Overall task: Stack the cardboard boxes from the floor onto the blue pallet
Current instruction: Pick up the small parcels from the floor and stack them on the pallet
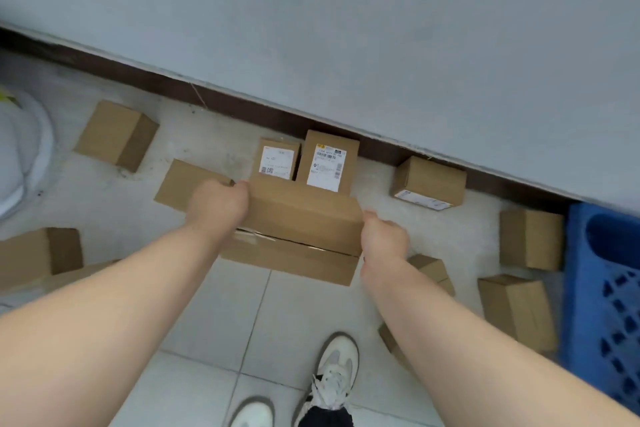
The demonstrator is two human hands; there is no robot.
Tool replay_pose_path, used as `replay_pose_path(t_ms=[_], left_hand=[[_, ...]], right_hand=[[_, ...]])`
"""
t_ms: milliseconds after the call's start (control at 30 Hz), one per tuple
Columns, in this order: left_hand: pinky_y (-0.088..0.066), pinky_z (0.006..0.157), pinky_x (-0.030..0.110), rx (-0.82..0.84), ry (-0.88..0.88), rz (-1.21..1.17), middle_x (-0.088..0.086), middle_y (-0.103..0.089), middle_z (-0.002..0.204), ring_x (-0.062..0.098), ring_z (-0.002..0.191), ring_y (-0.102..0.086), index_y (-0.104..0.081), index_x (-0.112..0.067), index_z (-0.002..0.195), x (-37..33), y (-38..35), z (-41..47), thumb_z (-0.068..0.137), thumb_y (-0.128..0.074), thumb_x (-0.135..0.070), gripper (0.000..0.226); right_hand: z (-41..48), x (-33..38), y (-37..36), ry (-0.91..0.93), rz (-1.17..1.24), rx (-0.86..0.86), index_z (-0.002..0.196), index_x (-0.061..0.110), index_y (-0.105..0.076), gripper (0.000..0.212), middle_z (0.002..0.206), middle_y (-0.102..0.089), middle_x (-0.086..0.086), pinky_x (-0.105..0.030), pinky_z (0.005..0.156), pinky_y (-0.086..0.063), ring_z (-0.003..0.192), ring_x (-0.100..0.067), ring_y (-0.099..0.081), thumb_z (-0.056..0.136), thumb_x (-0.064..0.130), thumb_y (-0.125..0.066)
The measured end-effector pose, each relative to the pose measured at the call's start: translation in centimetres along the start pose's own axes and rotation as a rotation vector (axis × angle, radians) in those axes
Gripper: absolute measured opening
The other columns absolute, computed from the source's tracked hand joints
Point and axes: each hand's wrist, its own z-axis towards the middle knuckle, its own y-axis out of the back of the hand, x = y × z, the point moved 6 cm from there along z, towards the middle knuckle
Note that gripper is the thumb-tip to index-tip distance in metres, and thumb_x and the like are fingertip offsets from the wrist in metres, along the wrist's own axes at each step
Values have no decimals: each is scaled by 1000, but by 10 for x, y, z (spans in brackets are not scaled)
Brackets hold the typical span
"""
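Gripping box, blue pallet cropped, edges blurred

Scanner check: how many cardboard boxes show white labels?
3: short brown cardboard box and tall brown cardboard box at the wall; third brown cardboard box further right. Other labels may be hidden.

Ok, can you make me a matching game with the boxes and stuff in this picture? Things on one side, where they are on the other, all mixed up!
Things:
1. big box
2. blue pallet
3. box with the big white label
4. white shoe

Places:
A. at the right edge of the picture
B. on the tiles at the bottom
C. gripped between the left hand and the right hand
D. by the dark skirting board, under the wall

Pairs: 1-C, 2-A, 3-D, 4-B.
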Motion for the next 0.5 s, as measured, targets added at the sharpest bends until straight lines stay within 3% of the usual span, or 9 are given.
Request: replay_pose_path(t_ms=[100, 167, 267, 400, 500], left_hand=[[-49, 94, 42, 38, -133, -14, 16, -65, 109, 36, 104, -59, -66, -13, 93, -47, 12, -37, 93, -51, -33, 25], [-45, 92, 35, 46, -200, -29, 11, -63, 104, 31, 102, -57, -66, -18, 99, -75, 18, -64, 95, -49, -31, 22], [-40, 78, 31, 92, -272, -84, 2, -58, 85, 25, 88, -55, -63, -19, 83, -111, 23, -101, 96, -48, -27, 22], [-38, 71, 31, 156, -394, -85, 7, -60, 83, 23, 77, -51, -62, -15, 76, -150, 24, -147, 94, -47, -25, 25], [-43, 73, 32, 202, -467, -109, 6, -63, 88, 25, 80, -55, -63, -20, 83, -173, 21, -185, 95, -47, -25, 20]], right_hand=[[-29, 23, 40, 29, 123, -39, 64, 16, -56, 30, 66, -51, -2, -29, 70, -38, 66, -23, -47, 92, 26, -57], [-50, 36, 67, 36, 216, -63, 74, 18, -64, 17, 74, -58, -1, -29, 72, -42, 75, -23, -53, 91, 22, -60], [-79, 56, 108, 90, 324, -113, 90, 19, -69, 8, 90, -66, -3, -32, 75, -47, 83, -24, -58, 90, 20, -61], [-116, 67, 164, 127, 466, -204, 113, 12, -69, 25, 110, -68, -7, -30, 84, -47, 101, -27, -62, 90, 20, -62], [-139, 69, 206, 141, 561, -252, 117, 12, -68, 28, 110, -66, -1, -26, 82, -43, 98, -22, -59, 91, 17, -62]])
